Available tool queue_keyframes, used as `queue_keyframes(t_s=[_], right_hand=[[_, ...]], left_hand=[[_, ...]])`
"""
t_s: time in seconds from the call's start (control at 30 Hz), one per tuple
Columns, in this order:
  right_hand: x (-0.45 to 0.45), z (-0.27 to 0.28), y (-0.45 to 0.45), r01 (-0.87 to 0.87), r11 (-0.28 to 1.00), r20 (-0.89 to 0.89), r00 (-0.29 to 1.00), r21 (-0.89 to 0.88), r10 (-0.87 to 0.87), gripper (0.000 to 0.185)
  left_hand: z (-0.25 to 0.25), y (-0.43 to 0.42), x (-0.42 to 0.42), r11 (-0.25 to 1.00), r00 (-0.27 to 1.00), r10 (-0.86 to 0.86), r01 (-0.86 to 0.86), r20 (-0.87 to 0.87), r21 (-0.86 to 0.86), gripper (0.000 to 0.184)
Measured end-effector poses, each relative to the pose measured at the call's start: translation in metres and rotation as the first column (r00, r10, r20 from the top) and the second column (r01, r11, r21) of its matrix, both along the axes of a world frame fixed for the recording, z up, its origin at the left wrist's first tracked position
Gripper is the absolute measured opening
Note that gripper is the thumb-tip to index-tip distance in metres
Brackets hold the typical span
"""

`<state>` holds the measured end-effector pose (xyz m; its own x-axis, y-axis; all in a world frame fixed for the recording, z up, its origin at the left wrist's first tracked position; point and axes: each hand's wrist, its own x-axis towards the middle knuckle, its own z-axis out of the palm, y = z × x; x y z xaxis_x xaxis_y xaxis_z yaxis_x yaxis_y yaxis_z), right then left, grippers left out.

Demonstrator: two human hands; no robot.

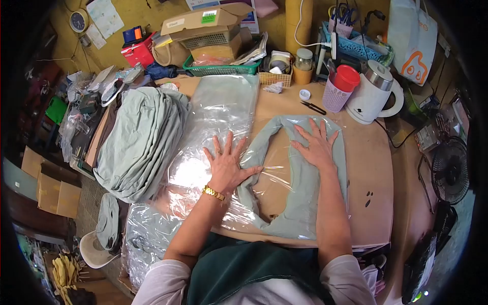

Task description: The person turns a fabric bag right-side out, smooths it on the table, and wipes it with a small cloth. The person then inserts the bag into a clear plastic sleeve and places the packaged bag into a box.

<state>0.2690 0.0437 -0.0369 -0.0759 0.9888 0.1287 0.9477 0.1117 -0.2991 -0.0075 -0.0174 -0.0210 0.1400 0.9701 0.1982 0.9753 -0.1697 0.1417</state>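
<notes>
A pale green piece of cloth (302,203) lies flat in a loop on the table, under clear plastic film that looks like a bag. My right hand (316,145) rests on its upper right part with the fingers spread. Spread flat as well, my left hand (225,165) presses on the clear plastic, its thumb reaching over the cloth's left side. A gold watch band circles the left wrist. Beyond and left of that hand lies a pile of clear plastic bags (223,96). A thick stack of folded pale green cloth (140,137) stands further left.
Black thread snips (313,107) lie near a white lid (304,94). A white kettle (370,99) and a lilac cup holder (335,94) stand back right. Baskets line the wall, including a green tray (223,70). A black fan (450,162) is far right; wrapped packs (150,239) sit front left.
</notes>
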Motion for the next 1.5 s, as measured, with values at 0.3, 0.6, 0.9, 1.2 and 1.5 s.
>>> queue_keyframes(t_s=[0.3, 0.6, 0.9, 1.2, 1.5], right_hand=[[0.001, 0.001, 0.002, -0.024, 0.999, 0.004, 1.000, -0.041, 0.024, 0.064], [-0.002, -0.004, 0.007, -0.002, 1.000, 0.099, 0.995, -0.001, 0.002, 0.064], [-0.007, -0.004, 0.007, -0.001, 0.999, 0.127, 0.992, 0.033, -0.003, 0.063], [0.045, 0.104, -0.060, -0.103, 0.995, -0.234, 0.967, 0.008, 0.101, 0.048], [0.033, 0.011, -0.184, 0.365, 0.931, 0.364, 0.870, -0.022, -0.332, 0.051]], left_hand=[[-0.011, 0.008, -0.011, 1.000, 0.997, -0.019, 0.017, 0.069, 0.021, 0.081], [0.028, -0.013, -0.048, 0.859, 0.840, -0.218, -0.077, 0.497, 0.506, 0.040], [-0.021, -0.026, -0.113, 0.862, 0.900, 0.348, -0.417, 0.262, 0.288, 0.064], [0.030, -0.050, -0.104, 0.876, 0.851, 0.466, -0.407, 0.240, -0.257, 0.065], [0.001, -0.063, -0.071, 0.975, 0.692, 0.114, -0.216, 0.713, 0.054, 0.052]])
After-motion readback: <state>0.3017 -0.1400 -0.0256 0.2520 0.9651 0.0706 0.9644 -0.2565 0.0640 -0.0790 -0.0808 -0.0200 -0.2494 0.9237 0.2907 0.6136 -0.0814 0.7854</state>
